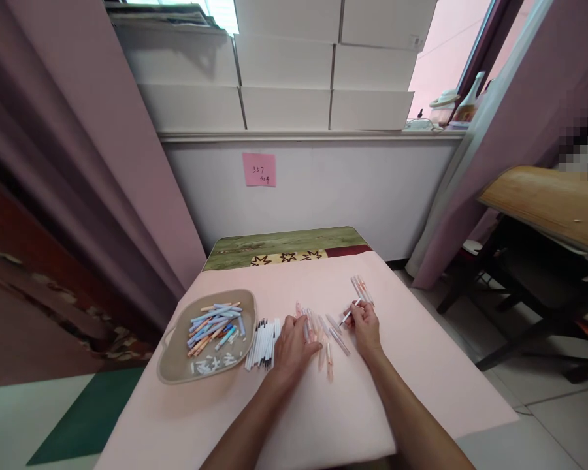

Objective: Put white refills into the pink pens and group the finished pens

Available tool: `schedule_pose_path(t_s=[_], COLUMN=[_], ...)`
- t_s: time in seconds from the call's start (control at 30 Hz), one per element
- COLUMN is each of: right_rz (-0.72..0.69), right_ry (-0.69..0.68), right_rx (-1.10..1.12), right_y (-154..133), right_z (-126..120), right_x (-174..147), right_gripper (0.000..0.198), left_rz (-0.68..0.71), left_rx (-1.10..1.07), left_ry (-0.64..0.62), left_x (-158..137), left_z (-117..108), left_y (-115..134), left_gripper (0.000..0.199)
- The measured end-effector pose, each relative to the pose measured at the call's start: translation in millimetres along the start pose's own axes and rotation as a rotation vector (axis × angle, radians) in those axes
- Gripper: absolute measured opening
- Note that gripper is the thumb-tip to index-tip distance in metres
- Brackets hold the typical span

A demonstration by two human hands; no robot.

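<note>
My left hand (294,346) rests palm down on the pink-covered table (421,378), its fingers on loose clear pen barrels (323,329) in the middle. My right hand (365,326) pinches a thin white pen refill (349,314), tip pointing up and left. A row of white refills with dark tips (262,343) lies just left of my left hand. Finished pale pens (361,288) lie in a small group beyond my right hand.
A tan tray (176,362) at the left holds several blue and orange pen parts (215,326). A white wall with a pink note (259,170) stands behind. Curtains hang on both sides; a wooden desk and dark chair (543,261) stand at right.
</note>
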State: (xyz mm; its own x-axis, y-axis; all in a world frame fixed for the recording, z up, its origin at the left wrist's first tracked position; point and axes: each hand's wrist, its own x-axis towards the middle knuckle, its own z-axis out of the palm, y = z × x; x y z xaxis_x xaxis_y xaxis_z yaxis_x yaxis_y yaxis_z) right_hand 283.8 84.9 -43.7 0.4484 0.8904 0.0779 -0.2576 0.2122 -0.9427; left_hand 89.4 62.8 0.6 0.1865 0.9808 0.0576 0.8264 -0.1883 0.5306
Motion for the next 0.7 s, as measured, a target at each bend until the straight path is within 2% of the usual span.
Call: schedule_pose_path(t_s=[0.23,0.47,0.6,0.7], right_rz=[0.005,-0.001,-0.004,-0.005], right_ry=[-0.018,-0.006,-0.006,-0.005], right_rx=[-0.019,-0.023,-0.03,-0.037], right_y=[2,7,7,7], right_z=[-1,-2,-2,-2], right_x=[1,2,3,3], right_gripper=[0.035,0.036,0.035,0.034], left_rz=[-0.144,-0.228,-0.262,-0.25], left_rx=[-0.035,-0.057,-0.15,-0.275], left_ry=[0.004,0.036,0.073,0.104], left_x=[6,21,27,29], left_z=[1,7,9,5], left_y=[7,14,10,3], left_gripper=[0.041,0.014,0.004,0.005])
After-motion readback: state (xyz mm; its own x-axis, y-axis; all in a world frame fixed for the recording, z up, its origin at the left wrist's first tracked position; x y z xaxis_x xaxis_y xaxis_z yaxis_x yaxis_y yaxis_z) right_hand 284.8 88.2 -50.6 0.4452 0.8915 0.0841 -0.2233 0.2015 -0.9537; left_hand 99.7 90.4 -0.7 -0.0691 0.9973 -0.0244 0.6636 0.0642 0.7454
